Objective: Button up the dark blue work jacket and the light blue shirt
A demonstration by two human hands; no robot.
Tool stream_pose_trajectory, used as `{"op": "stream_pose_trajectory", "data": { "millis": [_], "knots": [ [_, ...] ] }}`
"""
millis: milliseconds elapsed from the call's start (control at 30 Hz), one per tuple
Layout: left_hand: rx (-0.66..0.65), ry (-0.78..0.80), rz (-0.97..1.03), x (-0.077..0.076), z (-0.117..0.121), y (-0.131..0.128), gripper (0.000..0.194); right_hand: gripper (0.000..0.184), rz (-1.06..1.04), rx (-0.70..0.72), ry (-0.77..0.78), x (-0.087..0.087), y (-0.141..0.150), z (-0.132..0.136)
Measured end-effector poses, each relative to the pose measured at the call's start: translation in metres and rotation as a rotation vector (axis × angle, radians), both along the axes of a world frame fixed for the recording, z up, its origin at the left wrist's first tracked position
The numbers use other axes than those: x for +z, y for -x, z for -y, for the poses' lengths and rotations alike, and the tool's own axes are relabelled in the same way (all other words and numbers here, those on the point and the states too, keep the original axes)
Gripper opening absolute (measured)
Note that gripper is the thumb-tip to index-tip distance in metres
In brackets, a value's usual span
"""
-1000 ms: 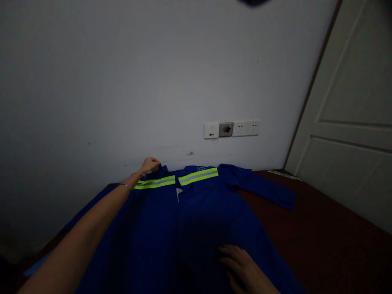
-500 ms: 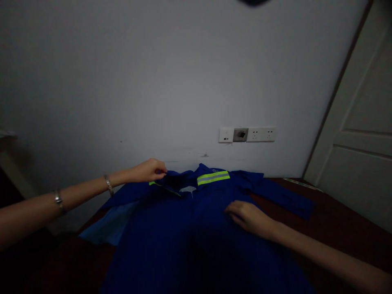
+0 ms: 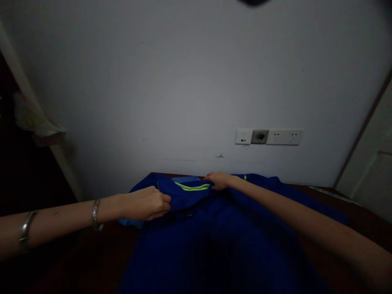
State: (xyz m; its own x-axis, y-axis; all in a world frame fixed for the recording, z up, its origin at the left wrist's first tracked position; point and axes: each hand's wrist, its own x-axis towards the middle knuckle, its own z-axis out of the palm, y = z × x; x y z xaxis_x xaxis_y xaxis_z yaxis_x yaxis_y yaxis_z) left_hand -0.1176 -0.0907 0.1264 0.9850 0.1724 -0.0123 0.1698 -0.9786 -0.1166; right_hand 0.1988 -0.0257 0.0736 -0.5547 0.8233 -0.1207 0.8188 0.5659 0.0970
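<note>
Left hand (image 3: 150,203) grasps the blue garment (image 3: 185,201); right hand (image 3: 218,180) touches it, grip impossible to tell; its lower part is too dark

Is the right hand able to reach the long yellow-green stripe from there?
Most likely yes: the right hand is right beside one end of the yellow-green stripe, with nothing apparently between them.
</note>
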Motion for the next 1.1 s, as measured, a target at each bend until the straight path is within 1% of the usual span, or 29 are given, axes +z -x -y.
{"op": "stream_pose_trajectory", "data": {
  "millis": [67, 133, 200, 267, 300, 367, 433, 467, 500, 567, 667, 733, 833, 933, 1033, 1100],
  "knots": [
    [0.026, -0.010, -0.009, 0.001, 0.001, 0.005, 0.016, 0.058, 0.020, -0.024, 0.100, -0.011, 0.005, -0.007],
    [0.039, -0.020, -0.029, 0.003, 0.000, 0.010, 0.016, 0.059, 0.018, -0.049, 0.150, -0.018, 0.006, -0.012],
    [0.037, -0.019, -0.042, 0.004, 0.000, 0.015, 0.016, 0.059, 0.001, -0.072, 0.167, -0.020, 0.006, -0.015],
    [0.036, -0.002, -0.041, 0.002, -0.001, 0.021, 0.016, 0.060, -0.016, -0.114, 0.224, -0.018, 0.007, -0.015],
    [0.037, 0.011, -0.039, 0.000, -0.001, 0.024, 0.016, 0.058, -0.029, -0.153, 0.289, -0.016, 0.007, -0.015],
    [0.039, 0.029, -0.047, -0.005, -0.001, 0.029, 0.015, 0.053, -0.081, -0.261, 0.482, -0.012, 0.007, -0.012],
    [0.037, 0.028, -0.062, -0.012, 0.000, 0.032, 0.015, 0.052, -0.159, -0.353, 0.666, -0.011, 0.006, -0.009],
    [0.035, 0.021, -0.074, -0.016, 0.000, 0.032, 0.015, 0.053, -0.188, -0.374, 0.719, -0.012, 0.006, -0.008],
    [0.032, 0.011, -0.087, -0.019, 0.000, 0.033, 0.015, 0.052, -0.199, -0.370, 0.738, -0.014, 0.005, -0.007],
    [0.024, -0.004, -0.105, -0.023, 0.000, 0.033, 0.015, 0.043, -0.169, -0.310, 0.699, -0.019, 0.003, -0.005],
    [0.040, 0.006, -0.086, -0.025, -0.002, 0.033, 0.014, 0.031, -0.083, -0.187, 0.581, -0.024, 0.004, -0.001],
    [0.070, 0.036, -0.066, -0.024, -0.004, 0.033, 0.013, 0.031, -0.043, -0.134, 0.521, -0.025, 0.007, 0.003],
    [0.107, 0.076, -0.045, -0.022, -0.010, 0.035, 0.013, 0.029, -0.027, -0.128, 0.503, -0.026, 0.012, 0.009],
    [0.112, 0.071, -0.037, -0.020, -0.013, 0.036, 0.014, 0.030, -0.046, -0.078, 0.465, -0.033, 0.018, 0.015],
    [0.099, 0.038, -0.055, -0.020, -0.014, 0.037, 0.015, 0.027, 0.035, 0.030, 0.340, -0.046, 0.025, 0.020],
    [0.106, 0.027, -0.067, -0.019, -0.014, 0.037, 0.015, 0.025, 0.120, 0.059, 0.267, -0.049, 0.029, 0.022]
  ]
}}
